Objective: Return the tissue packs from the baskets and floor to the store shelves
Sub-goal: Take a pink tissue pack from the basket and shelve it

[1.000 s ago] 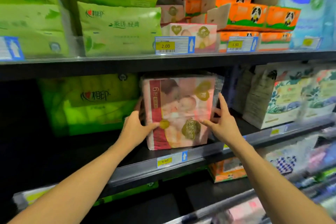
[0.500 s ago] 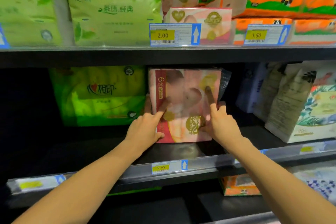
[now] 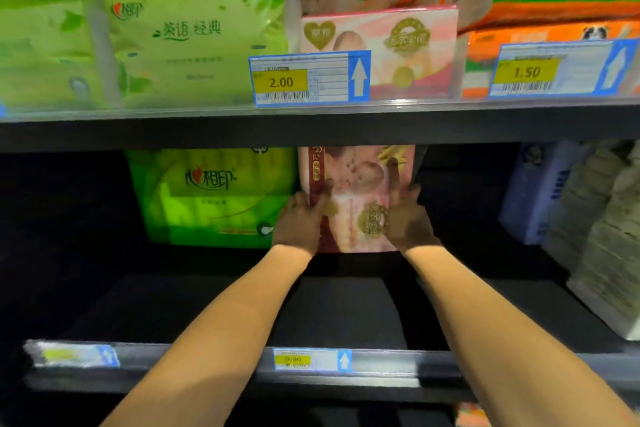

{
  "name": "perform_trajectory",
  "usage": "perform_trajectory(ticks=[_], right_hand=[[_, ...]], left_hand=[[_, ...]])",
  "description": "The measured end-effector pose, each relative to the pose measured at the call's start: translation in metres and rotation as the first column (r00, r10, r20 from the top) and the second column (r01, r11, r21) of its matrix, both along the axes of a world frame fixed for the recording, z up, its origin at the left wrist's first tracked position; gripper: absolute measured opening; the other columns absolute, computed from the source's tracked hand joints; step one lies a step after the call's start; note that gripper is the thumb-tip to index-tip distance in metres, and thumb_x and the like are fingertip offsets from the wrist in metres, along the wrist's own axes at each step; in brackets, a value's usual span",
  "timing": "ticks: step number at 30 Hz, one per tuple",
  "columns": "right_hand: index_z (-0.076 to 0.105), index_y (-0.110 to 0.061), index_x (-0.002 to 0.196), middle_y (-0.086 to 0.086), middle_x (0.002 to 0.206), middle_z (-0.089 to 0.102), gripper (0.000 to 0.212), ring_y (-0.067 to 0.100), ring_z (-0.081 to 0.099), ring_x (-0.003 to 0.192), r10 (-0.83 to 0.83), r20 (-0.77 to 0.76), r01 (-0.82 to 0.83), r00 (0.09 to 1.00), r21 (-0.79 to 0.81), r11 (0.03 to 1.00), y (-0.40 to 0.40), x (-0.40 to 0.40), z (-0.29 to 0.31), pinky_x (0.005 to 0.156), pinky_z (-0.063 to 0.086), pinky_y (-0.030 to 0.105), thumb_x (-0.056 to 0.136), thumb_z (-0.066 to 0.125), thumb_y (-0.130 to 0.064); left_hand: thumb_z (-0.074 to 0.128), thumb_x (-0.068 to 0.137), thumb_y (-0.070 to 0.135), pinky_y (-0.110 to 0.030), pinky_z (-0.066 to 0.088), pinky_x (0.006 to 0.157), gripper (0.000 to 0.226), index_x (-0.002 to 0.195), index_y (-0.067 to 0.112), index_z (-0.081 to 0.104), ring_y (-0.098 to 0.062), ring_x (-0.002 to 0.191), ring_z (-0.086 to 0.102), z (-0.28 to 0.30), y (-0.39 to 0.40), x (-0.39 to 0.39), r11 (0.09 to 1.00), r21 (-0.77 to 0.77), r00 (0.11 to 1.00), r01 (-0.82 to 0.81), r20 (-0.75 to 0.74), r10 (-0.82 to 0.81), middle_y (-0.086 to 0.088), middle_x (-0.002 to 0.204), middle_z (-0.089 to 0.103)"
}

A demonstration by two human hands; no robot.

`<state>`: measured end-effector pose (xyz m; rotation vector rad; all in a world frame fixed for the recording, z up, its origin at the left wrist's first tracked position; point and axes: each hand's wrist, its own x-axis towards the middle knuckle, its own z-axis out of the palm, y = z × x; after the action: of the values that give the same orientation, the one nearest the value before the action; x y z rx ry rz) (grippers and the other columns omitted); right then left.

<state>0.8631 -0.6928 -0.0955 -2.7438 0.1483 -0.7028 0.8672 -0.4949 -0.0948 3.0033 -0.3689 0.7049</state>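
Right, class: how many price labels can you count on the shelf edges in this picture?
4. On the upper shelf edge, the 2.00 label near the middle and the 1.50 label at right. On the lower edge, the 9.90 label at centre and a blurred label at left. Others may lie outside the frame.

Two bare forearms enter from the lower edge of the frame and converge toward the centre, both extended nearly straight and lit brightly up to the wrists. Left hand (image 3: 300, 222), centre frame and in shadow: back of hand facing the camera, fingers stretched forward and upward, thumb angled toward the right. Right hand (image 3: 406, 218), just right of centre and likewise shadowed: index finger (image 3: 393, 174) raised straight up, remaining fingers spread loosely beside it. The hands sit level, near each other, apart.
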Motion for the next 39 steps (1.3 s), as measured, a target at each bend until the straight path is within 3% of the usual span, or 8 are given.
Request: perform_trajectory(ticks=[6, 10, 14, 17, 19, 22, 31, 39], right_hand=[[-0.025, -0.048, 0.147, 0.027, 0.148, 0.032, 0.117, 0.046, 0.052, 0.122, 0.157, -0.238, -0.131, 0.958, 0.119, 0.984, -0.014, -0.026, 0.029, 0.099, 0.048, 0.053, 0.085, 0.072, -0.031], [0.0, -0.046, 0.153, 0.016, 0.157, 0.023, 0.094, 0.043, 0.044, 0.131, -0.006, -0.241, -0.016, 0.97, -0.089, 0.996, -0.02, -0.08, 0.036, 0.101, 0.046, 0.052, 0.085, 0.066, -0.046], [0.045, -0.023, 0.139, 0.009, 0.139, 0.049, 0.064, 0.035, 0.053, 0.118, -0.139, -0.067, 0.108, 0.988, -0.34, 0.934, -0.016, -0.153, 0.033, 0.089, 0.051, 0.044, 0.085, 0.062, -0.052], [0.04, -0.024, 0.145, 0.002, 0.137, 0.05, 0.067, 0.029, 0.048, 0.125, -0.141, -0.012, 0.128, 0.99, -0.359, 0.925, -0.009, -0.201, 0.033, 0.088, 0.05, 0.044, 0.088, 0.061, -0.051], [0.04, -0.025, 0.145, 0.0, 0.139, 0.05, 0.065, 0.027, 0.045, 0.13, -0.162, 0.009, 0.155, 0.987, -0.344, 0.926, -0.003, -0.231, 0.033, 0.092, 0.048, 0.044, 0.089, 0.061, -0.049], [0.041, -0.025, 0.146, -0.001, 0.141, 0.049, 0.064, 0.027, 0.043, 0.133, -0.234, 0.0, 0.222, 0.972, -0.314, 0.923, 0.011, -0.272, 0.026, 0.095, 0.045, 0.044, 0.09, 0.061, -0.048], [0.055, -0.02, 0.134, 0.002, 0.126, 0.061, 0.059, 0.031, 0.054, 0.117, -0.468, 0.032, 0.46, 0.883, -0.255, 0.85, 0.044, -0.411, -0.022, 0.087, 0.052, 0.045, 0.083, 0.069, -0.045], [0.058, -0.019, 0.131, 0.007, 0.127, 0.061, 0.063, 0.035, 0.058, 0.113, -0.712, -0.07, 0.681, 0.699, -0.239, 0.692, 0.045, -0.543, -0.076, 0.082, 0.054, 0.044, 0.075, 0.076, -0.041]], left_hand=[[0.06, 0.087, 0.035, -0.042, 0.043, 0.093, 0.09, 0.155, 0.039, 0.002, -0.037, 0.121, 0.048, 0.018, 0.002, -0.011, 0.997, 0.071, 0.995, -0.032, -0.088, 0.038, -0.018, 0.133, 0.048], [0.058, 0.084, 0.048, -0.042, 0.037, 0.099, 0.082, 0.154, 0.028, 0.02, -0.035, 0.129, 0.041, 0.026, 0.023, -0.043, 0.983, 0.186, 1.0, 0.001, 0.026, -0.006, -0.014, 0.141, 0.041], [0.063, 0.067, 0.041, -0.045, 0.047, 0.087, 0.068, 0.131, 0.017, 0.06, -0.037, 0.112, 0.056, 0.025, 0.059, -0.079, 0.977, 0.191, 0.982, 0.095, 0.141, -0.123, -0.016, 0.121, 0.061], [0.079, 0.064, 0.038, -0.042, 0.05, 0.07, 0.049, 0.104, 0.011, 0.07, -0.037, 0.088, 0.065, 0.03, 0.071, -0.104, 0.965, 0.218, 0.967, 0.142, 0.176, -0.182, -0.016, 0.093, 0.069], [0.076, 0.071, 0.042, -0.042, 0.048, 0.073, 0.053, 0.114, 0.013, 0.067, -0.036, 0.088, 0.064, 0.034, 0.074, -0.121, 0.947, 0.24, 0.956, 0.212, 0.151, -0.253, -0.012, 0.096, 0.068], [0.072, 0.075, 0.044, -0.044, 0.049, 0.081, 0.059, 0.125, 0.013, 0.063, -0.033, 0.098, 0.063, 0.033, 0.078, -0.144, 0.903, 0.229, 0.903, 0.362, 0.154, -0.401, -0.009, 0.106, 0.067], [0.06, 0.077, 0.043, -0.043, 0.052, 0.082, 0.056, 0.122, 0.01, 0.066, -0.029, 0.097, 0.063, -0.005, 0.057, -0.227, 0.687, 0.126, 0.681, 0.715, 0.092, -0.726, -0.006, 0.105, 0.067], [0.061, 0.076, 0.043, -0.044, 0.051, 0.081, 0.051, 0.117, 0.013, 0.066, -0.033, 0.096, 0.062, -0.049, -0.016, -0.304, 0.441, 0.15, 0.447, 0.885, -0.006, -0.894, -0.009, 0.103, 0.066]])
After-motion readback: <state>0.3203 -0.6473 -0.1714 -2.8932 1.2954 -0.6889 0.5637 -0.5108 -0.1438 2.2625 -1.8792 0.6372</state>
